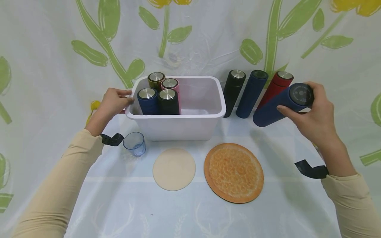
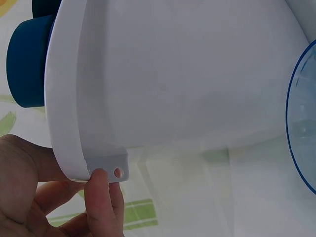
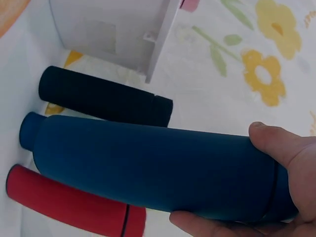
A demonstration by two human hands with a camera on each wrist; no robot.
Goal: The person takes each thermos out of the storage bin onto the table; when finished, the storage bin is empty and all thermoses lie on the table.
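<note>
In my right hand (image 1: 319, 117) is a dark blue thermos flask (image 1: 272, 109), gripped round its lid end and tilted, its base toward the lower left. Behind it stand a red flask (image 1: 275, 87), another blue flask (image 1: 252, 94) and a black flask (image 1: 234, 94). My left hand (image 1: 114, 102) pinches the left rim of a white plastic bin (image 1: 178, 129), thumb by a small tab with a hole in the left wrist view. Inside the bin's left half stand a blue flask (image 1: 147, 102), a black flask (image 1: 168, 102), a pink one (image 1: 171, 83) and an olive one (image 1: 156, 79).
A clear blue-tinted glass (image 1: 135, 144) stands close to the bin's front left corner. In front of the bin lie a round beige mat (image 1: 174, 169) and a larger brown round mat (image 1: 233, 173). Behind everything hangs a flower-printed sheet (image 1: 202, 39).
</note>
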